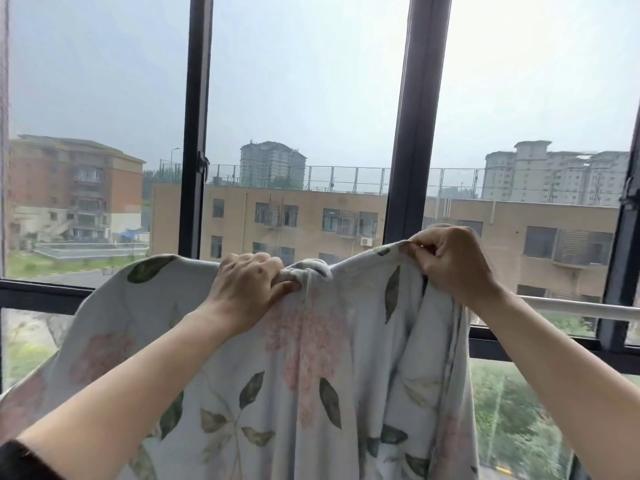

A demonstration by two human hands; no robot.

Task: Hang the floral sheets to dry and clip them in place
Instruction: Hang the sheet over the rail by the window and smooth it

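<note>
Both hands, the left hand (pixel 247 278) and right hand (pixel 450 258), grip the top edge of the floral sheet (pixel 311 358), draped over the white rail (pixel 571 306); spreading and clipping apparently remain, no clips visible.

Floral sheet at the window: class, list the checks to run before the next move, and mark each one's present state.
1. Left hand grips the bunched top edge of the pale floral fabric sheet: ok.
2. Right hand pinches the top edge: ok.
3. Top edge spread flat between the hands: not ok, it is gathered in folds.
4. Sheet laid over the white horizontal rail: cannot tell, the cloth hides the rail there.
5. Clips on the sheet: not ok, none in view.
</note>
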